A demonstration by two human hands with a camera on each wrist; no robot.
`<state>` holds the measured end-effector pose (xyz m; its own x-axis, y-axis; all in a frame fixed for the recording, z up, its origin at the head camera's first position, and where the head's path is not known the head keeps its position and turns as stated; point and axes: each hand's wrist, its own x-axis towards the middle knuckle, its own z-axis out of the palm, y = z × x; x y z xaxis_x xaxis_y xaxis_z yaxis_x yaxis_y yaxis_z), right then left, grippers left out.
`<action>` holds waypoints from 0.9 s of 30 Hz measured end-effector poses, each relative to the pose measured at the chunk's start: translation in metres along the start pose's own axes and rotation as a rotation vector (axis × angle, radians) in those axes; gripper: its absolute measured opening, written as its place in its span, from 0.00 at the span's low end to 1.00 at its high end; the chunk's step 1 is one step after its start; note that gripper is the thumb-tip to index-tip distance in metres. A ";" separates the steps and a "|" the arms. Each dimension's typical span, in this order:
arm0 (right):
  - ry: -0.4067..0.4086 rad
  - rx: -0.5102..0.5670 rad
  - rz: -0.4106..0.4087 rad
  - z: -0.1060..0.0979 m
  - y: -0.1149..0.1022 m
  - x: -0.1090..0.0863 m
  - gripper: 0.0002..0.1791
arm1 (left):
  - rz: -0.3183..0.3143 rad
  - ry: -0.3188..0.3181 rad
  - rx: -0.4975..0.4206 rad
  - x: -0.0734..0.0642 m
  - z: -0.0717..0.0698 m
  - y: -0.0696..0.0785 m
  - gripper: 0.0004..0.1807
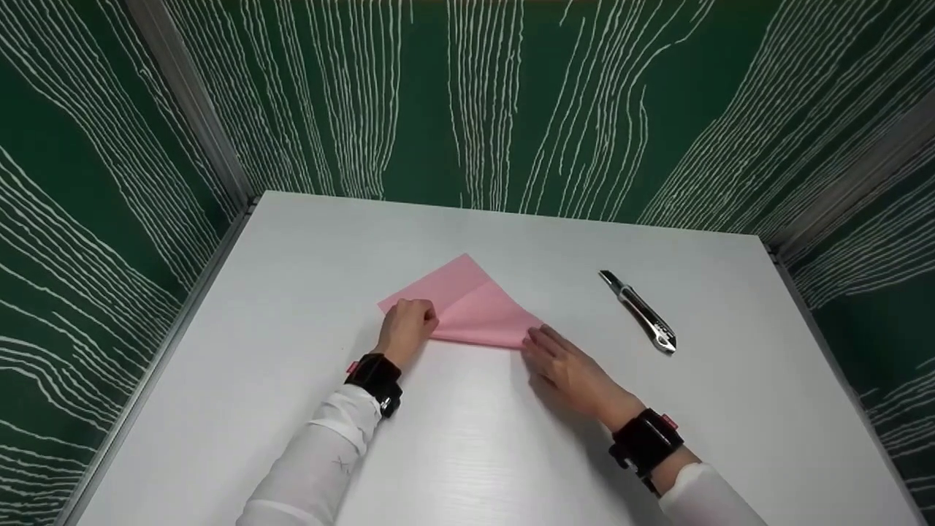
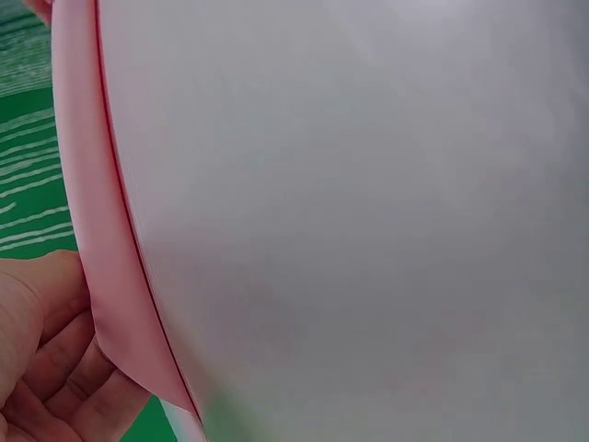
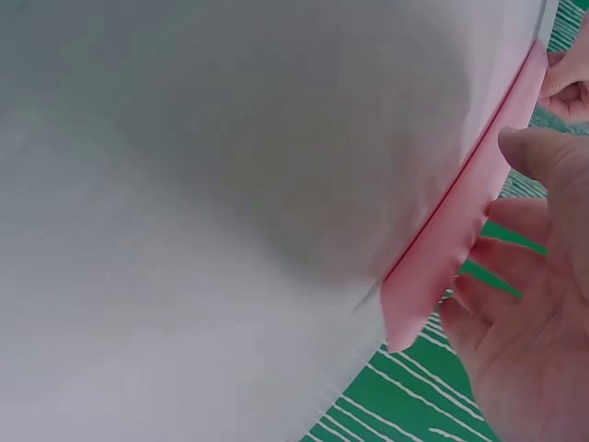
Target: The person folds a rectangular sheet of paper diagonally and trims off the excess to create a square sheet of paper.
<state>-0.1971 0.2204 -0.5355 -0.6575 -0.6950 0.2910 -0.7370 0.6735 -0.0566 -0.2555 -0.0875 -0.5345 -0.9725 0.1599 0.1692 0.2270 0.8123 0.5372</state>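
Note:
A pink sheet of paper [image 1: 478, 307], folded along its near edge, lies on the white table with one corner pointing away from me. At its left end my left hand [image 1: 407, 327] pinches the paper with curled fingers; the left wrist view shows the thumb side and fingers [image 2: 78, 368] around the paper's corner. My right hand [image 1: 570, 372] rests at the right end of the fold. Its fingers [image 3: 502, 262] are extended and touch the paper [image 3: 456, 221], with the thumb held apart from them in the right wrist view.
A utility knife [image 1: 639, 313] lies on the table to the right of the paper, beyond my right hand. Green panels with white wavy lines [image 1: 482, 109] stand behind the white table [image 1: 467, 453] and along both sides. Each wrist wears a black camera band.

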 end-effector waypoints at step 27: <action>-0.203 0.099 0.132 -0.006 -0.020 0.001 0.29 | -0.044 -0.039 -0.011 0.002 -0.001 0.002 0.06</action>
<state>-0.1817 0.2075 -0.5285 -0.7599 -0.6454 0.0776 -0.6476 0.7412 -0.1770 -0.2568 -0.0864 -0.5321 -0.9829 0.1457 0.1129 0.1840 0.8128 0.5527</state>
